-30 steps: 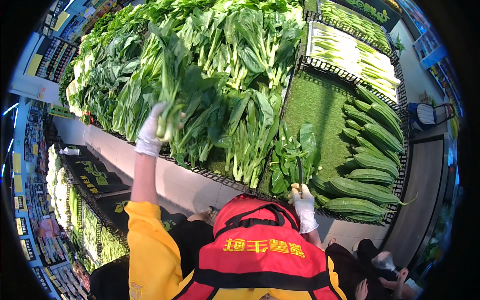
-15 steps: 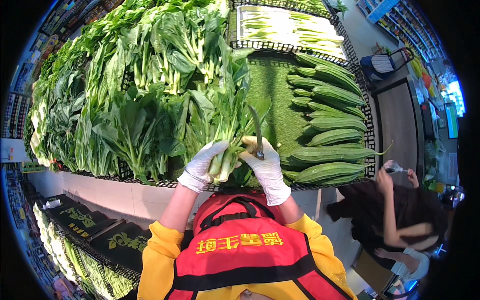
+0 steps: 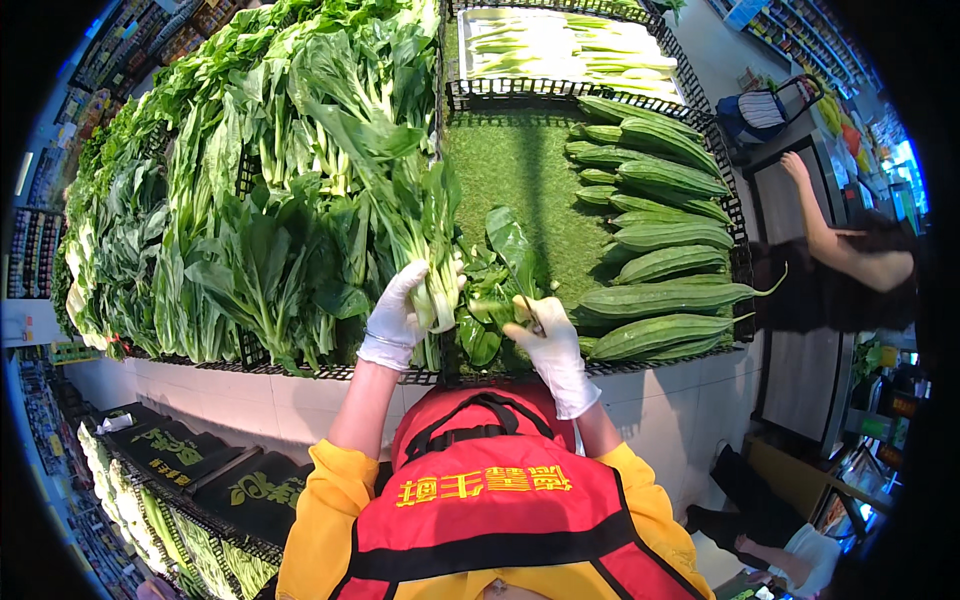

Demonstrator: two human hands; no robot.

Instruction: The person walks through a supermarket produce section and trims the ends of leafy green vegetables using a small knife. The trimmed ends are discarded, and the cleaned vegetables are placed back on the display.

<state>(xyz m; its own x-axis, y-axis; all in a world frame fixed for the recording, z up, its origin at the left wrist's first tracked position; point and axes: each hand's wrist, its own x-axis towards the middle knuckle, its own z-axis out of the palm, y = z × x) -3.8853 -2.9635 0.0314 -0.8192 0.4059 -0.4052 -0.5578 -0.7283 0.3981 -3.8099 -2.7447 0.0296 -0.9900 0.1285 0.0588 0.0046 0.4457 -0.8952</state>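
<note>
White gloves cover both my hands. My left hand point(image 3: 398, 312) is closed around the pale stems of a bunch of leafy greens point(image 3: 425, 285), whose leaves point away from me over the heap. To its right, my right hand point(image 3: 548, 345) is closed on a small curved knife point(image 3: 537, 318); only a dark bit shows between the fingers, and most of the blade cannot be made out. Loose green leaves point(image 3: 482, 340) lie between my hands on the display, and one broad leaf point(image 3: 508, 238) stands up just beyond my right fingers.
Heaped leafy greens point(image 3: 265, 250) fill the left side. Ridged gourds point(image 3: 670, 235) line the right of the green mat point(image 3: 510, 165), inside a black crate edge point(image 3: 738, 235). A white tray point(image 3: 560, 75) of pale stalks lies beyond. Two people are at the right, one with an outstretched arm point(image 3: 850, 255).
My hands have moved apart, the right one away from the stems with the knife. The bunch now tilts left, and loose leaves show between my hands. A person at the right has moved farther away.
</note>
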